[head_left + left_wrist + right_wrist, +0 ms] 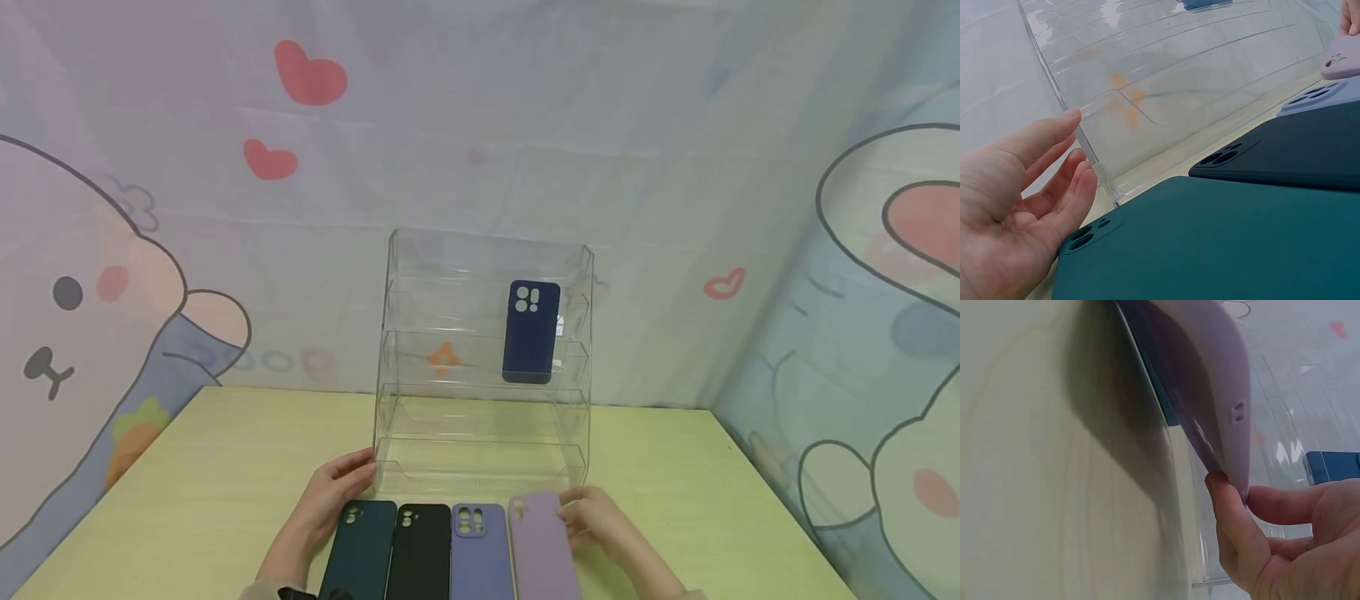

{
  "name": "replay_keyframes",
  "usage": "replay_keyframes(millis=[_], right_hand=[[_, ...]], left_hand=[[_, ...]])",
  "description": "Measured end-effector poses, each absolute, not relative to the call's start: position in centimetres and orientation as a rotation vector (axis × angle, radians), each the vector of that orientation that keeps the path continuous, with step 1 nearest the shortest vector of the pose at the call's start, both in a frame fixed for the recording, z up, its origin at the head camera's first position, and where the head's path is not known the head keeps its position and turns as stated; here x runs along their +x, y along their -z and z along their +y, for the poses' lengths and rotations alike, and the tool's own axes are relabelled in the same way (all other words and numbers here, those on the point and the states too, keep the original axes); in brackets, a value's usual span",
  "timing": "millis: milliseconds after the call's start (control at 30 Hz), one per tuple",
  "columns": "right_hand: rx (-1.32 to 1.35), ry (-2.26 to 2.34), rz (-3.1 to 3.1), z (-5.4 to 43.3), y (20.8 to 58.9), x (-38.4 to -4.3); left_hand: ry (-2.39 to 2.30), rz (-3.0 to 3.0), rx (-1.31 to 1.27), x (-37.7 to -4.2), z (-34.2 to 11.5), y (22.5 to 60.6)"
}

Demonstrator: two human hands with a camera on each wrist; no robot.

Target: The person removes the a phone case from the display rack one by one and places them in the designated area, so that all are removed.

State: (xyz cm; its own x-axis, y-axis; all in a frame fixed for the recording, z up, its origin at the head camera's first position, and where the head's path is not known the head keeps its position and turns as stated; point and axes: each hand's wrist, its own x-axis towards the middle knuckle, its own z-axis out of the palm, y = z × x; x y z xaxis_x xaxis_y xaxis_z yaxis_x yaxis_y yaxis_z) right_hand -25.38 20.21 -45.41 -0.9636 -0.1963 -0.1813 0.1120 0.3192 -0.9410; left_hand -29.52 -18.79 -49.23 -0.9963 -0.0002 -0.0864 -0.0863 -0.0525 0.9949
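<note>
My right hand [596, 521] pinches a corner of a pale lilac phone case [543, 546] between thumb and fingers. In the right wrist view that case [1238, 375] is tilted, its upper end raised off the table. My left hand [333, 496], fingers loosely bent, touches the lower left side of a clear tiered display rack [381, 358]; its thumb tip lies at the rack's edge in the left wrist view. Beside the lilac case lie a violet-blue case [483, 562], a black case [420, 554] and a dark teal case [360, 546], the teal one nearest my left hand.
A navy phone case [531, 342] stands upright on the right side of the rack's upper tiers. The rack rests on a pale yellow table [660, 467]. Behind the table hangs a cloth backdrop [480, 108] printed with hearts and cartoon animals.
</note>
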Motion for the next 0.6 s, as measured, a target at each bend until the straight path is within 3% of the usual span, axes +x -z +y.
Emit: replay_keyframes(millis=[600], right_hand=[[-0.079,1.614,2.365,19.9,45.94,-25.18]], left_hand=[[-2.242,2.126,-0.081,-29.63,-18.91,49.43]])
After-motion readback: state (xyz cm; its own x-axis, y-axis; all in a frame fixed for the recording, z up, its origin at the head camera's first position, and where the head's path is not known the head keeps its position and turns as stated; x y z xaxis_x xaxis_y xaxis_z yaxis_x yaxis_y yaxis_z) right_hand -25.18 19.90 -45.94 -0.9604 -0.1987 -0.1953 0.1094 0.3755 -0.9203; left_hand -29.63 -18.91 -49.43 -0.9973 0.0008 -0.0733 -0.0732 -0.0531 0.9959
